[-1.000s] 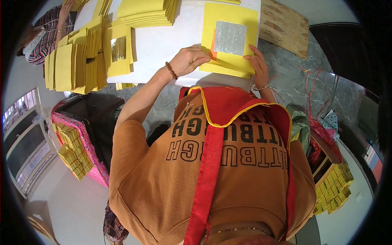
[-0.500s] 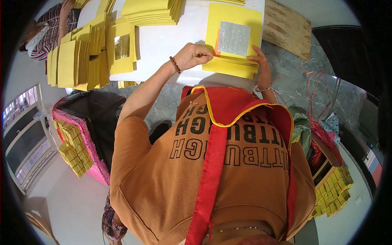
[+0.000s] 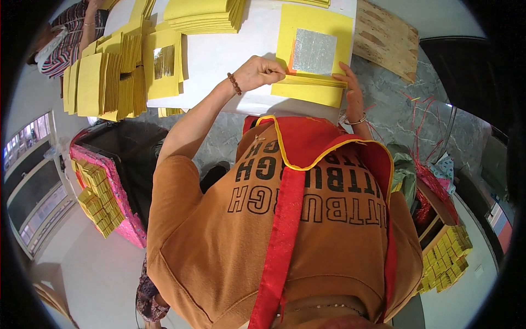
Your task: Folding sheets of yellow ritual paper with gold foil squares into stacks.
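Note:
A yellow paper sheet (image 3: 339,44) with a silver foil square and an orange edge lies before me, its near part folded into a raised strip above more yellow paper. Curled into a pinch, my left hand (image 3: 263,73) holds the left end of that fold; a brown bead bracelet circles the wrist. My right hand (image 3: 353,93) is at the right edge, its fingers stretched out and apart, touching the fold's right end. Their tips partly overlap the paper.
Yellow paper stacks (image 3: 101,85) and a gold-foil sheet (image 3: 163,63) fill the left of the white table (image 3: 219,60). Another person's arm (image 3: 90,27) reaches in at upper left. A wooden board (image 3: 386,41) sits off the right edge. Bundled yellow packets (image 3: 98,197) lie lower left.
My right hand has shifted slightly right and its fingers have loosened from the fold. The folded strip stands a little differently. My left hand stays almost in place.

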A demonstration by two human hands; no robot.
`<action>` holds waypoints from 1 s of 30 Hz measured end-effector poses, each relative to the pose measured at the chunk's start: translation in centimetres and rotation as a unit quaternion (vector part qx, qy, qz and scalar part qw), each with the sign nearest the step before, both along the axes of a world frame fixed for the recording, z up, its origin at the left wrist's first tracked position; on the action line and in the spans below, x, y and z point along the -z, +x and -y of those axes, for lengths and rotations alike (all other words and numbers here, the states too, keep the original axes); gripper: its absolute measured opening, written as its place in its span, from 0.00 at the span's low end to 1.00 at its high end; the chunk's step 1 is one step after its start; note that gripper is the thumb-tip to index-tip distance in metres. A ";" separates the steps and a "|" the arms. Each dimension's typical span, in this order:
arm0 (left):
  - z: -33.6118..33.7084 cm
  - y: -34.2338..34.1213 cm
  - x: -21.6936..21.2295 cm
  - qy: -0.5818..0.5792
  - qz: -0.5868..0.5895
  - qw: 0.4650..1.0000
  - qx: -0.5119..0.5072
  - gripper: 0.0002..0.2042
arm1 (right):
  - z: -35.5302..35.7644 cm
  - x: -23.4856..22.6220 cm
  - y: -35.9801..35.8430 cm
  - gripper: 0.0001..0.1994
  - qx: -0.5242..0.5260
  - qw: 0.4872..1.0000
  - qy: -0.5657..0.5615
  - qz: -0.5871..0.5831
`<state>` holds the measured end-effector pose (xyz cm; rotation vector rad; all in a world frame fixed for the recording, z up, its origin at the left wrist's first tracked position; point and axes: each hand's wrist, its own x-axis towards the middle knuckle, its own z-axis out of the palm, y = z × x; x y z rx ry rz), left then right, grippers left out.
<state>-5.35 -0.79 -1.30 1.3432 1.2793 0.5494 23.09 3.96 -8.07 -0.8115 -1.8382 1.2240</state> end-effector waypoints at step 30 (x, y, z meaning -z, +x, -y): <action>2.7 0.4 -0.2 0.366 -0.298 0.880 0.057 0.25 | -0.1 -3.3 1.0 0.11 0.008 0.984 0.156 0.082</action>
